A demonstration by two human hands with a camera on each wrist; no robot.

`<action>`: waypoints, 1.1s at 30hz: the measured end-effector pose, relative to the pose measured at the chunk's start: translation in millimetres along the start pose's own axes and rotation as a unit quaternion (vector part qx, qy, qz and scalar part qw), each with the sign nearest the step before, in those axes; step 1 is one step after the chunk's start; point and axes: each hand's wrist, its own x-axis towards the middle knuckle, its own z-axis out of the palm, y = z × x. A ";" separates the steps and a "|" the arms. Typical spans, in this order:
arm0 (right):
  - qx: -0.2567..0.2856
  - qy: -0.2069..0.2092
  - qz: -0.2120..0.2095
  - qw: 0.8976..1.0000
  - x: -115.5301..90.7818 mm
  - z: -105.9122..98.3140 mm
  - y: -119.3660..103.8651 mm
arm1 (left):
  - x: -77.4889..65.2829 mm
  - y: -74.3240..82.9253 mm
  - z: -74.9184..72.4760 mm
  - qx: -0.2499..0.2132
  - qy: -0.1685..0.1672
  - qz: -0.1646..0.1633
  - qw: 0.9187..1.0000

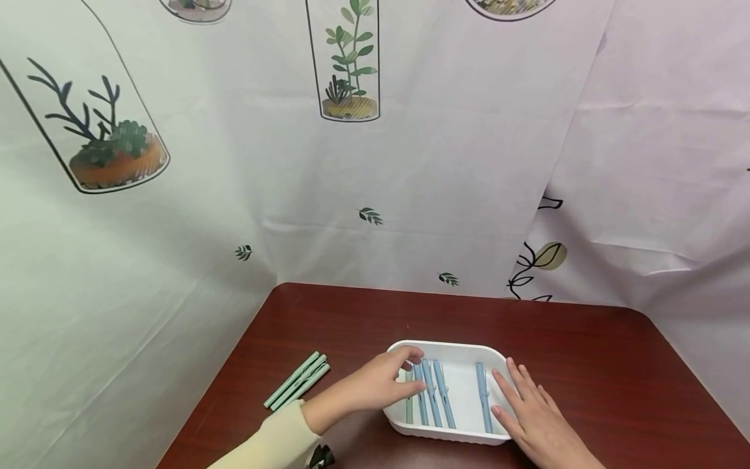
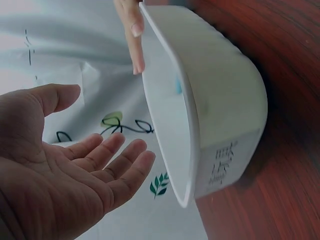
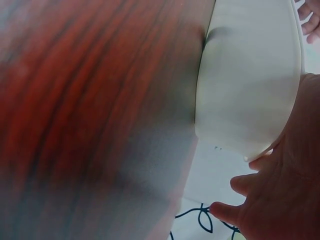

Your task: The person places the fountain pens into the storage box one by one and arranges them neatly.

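A white plastic tray (image 1: 459,438) sits on the table. Inside it, a green pen (image 1: 409,412) lies at the left, beside several blue pens (image 1: 432,397). One blue pen (image 1: 484,397) lies apart on the right. Over the tray's left end hovers my left hand (image 1: 388,381), fingers loosely bent and nothing between them; the left wrist view shows the empty palm (image 2: 65,170). At the right rim is my right hand (image 1: 536,413), its fingers spread; in the right wrist view it lies against the tray's edge. Three green pens (image 1: 297,381) lie together left of the tray.
The dark red wooden table (image 1: 346,319) has rounded far corners. White cloth (image 1: 410,195) with printed plants hangs behind and at both sides. A small dark object (image 1: 321,456) shows near the left sleeve.
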 end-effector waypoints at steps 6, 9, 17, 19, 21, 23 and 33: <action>0.006 -0.007 0.004 1.000 0.3 -0.3 -0.2 | -14.3 -10.4 -10.4 0.006 0.026 0.000 1.000; 0.006 -0.006 0.003 1.000 0.0 -0.4 -0.3 | -22.7 -14.4 -15.7 0.006 0.039 0.003 0.999; 0.000 -0.006 0.005 1.000 -0.1 0.0 -0.3 | -42.3 -26.9 -28.9 0.018 0.067 0.002 0.998; 0.000 -0.004 0.005 1.000 -0.2 0.0 -0.2 | -47.0 -30.3 -32.2 0.020 0.073 -0.003 0.997; 0.001 -0.002 0.002 1.000 -0.7 0.1 -0.2 | -51.7 -34.4 -35.2 0.021 0.081 -0.005 0.996; 0.003 0.004 -0.002 1.000 -1.1 0.0 -0.5 | -56.8 -38.5 -38.2 0.020 0.087 -0.009 0.996; 0.002 0.012 -0.010 1.000 -2.4 -0.9 -1.5 | -75.5 -65.8 -49.8 0.028 0.120 -0.061 0.990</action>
